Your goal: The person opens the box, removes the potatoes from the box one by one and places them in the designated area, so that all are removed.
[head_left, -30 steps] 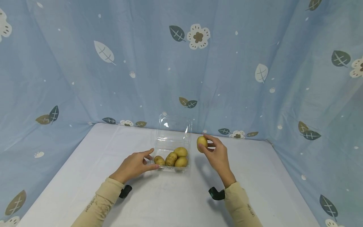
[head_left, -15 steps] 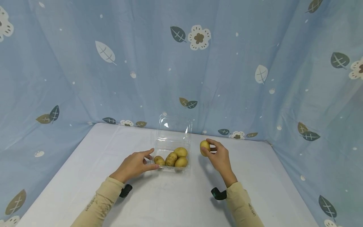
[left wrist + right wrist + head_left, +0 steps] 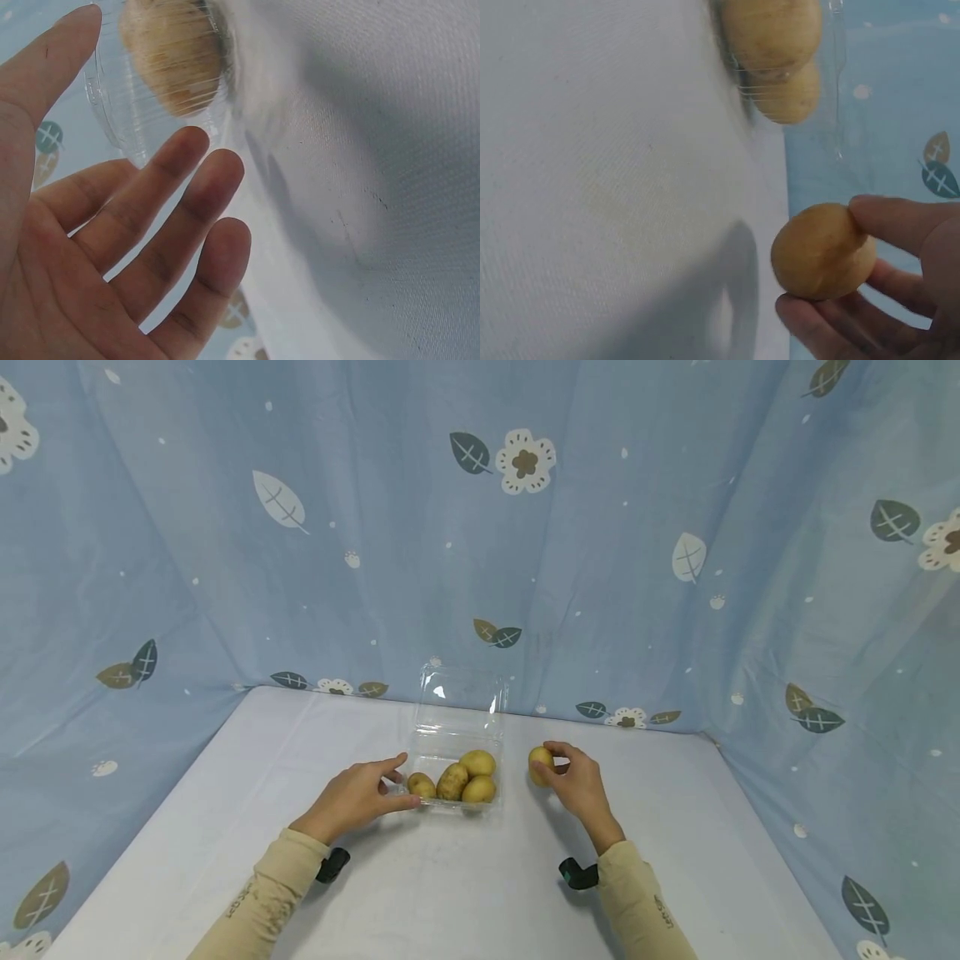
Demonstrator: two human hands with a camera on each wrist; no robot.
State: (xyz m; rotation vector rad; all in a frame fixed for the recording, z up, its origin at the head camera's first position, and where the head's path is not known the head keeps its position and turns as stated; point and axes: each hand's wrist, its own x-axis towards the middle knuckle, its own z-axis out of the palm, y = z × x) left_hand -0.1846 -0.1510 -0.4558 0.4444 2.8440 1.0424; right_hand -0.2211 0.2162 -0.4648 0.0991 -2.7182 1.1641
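Note:
A small yellow potato [image 3: 541, 767] is pinched between the thumb and fingers of my right hand [image 3: 577, 783], to the right of a clear plastic clamshell box [image 3: 450, 742]. In the right wrist view the held potato [image 3: 823, 252] is low over the cloth; whether it touches is hard to tell. Several potatoes [image 3: 452, 781] lie in the base of the box, whose lid [image 3: 461, 697] stands raised at the back. My left hand [image 3: 354, 795] rests at the box's front left corner, thumb by the front rim. Its fingers [image 3: 196, 196] are spread and loosely extended beside the wall.
The box stands on a white cloth-covered table [image 3: 457, 893]. A blue curtain [image 3: 375, 527] with leaf and flower prints rises behind and along both sides. Dark wrist-camera mounts show under the left wrist [image 3: 332, 865] and right wrist [image 3: 578, 873].
My right hand has lowered the potato toward the table and moved slightly right, away from the box. My left hand and the box have stayed in place.

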